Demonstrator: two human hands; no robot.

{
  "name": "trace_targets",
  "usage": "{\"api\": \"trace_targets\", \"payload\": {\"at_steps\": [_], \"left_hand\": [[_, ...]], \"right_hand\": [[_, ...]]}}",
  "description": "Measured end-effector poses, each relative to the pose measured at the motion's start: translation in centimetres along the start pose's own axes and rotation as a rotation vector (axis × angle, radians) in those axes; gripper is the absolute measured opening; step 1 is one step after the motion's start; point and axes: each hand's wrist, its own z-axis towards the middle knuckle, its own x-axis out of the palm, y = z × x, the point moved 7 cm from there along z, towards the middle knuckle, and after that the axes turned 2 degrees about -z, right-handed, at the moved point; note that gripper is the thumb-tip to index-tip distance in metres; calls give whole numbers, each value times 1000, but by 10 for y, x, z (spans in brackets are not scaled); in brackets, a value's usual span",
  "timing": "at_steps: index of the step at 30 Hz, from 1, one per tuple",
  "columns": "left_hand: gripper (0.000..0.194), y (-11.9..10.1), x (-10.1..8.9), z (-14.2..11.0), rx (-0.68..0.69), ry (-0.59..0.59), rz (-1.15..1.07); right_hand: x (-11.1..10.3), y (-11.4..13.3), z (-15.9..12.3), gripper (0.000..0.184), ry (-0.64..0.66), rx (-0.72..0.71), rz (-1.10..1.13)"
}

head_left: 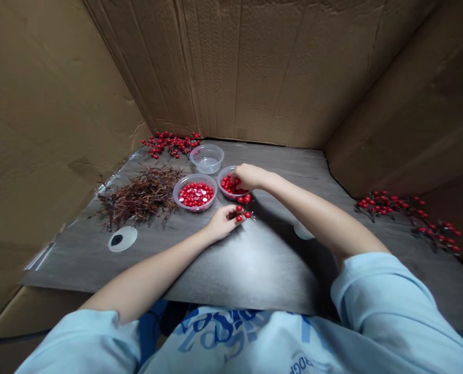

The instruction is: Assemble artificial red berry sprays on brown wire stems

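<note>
My left hand rests on the dark table with its fingers pinched on a small sprig of red berries. Just beyond it, my right hand reaches over a clear plastic bowl of loose red berries, fingers curled down into it; what they hold is hidden. Left of that bowl stands a second clear bowl full of red berries. Behind both sits an empty clear bowl.
A heap of bare brown stems lies at the left, with a clear round lid in front of it. Berry sprigs lie at the back left and far right. Cardboard walls enclose the table.
</note>
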Motion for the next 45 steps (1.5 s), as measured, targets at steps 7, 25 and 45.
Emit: {"api": "trace_targets", "payload": {"at_steps": [7,25,45], "left_hand": [[43,-4,-3,-4,-66,-39,-81],[44,-4,-8,-2,-69,-75,-153],[42,-1,-9,0,-51,-66,-153]], "right_hand": [[10,9,6,21,68,-75,-51],[13,7,10,18,-31,0,20],[11,0,7,21,-106,81,106]]}}
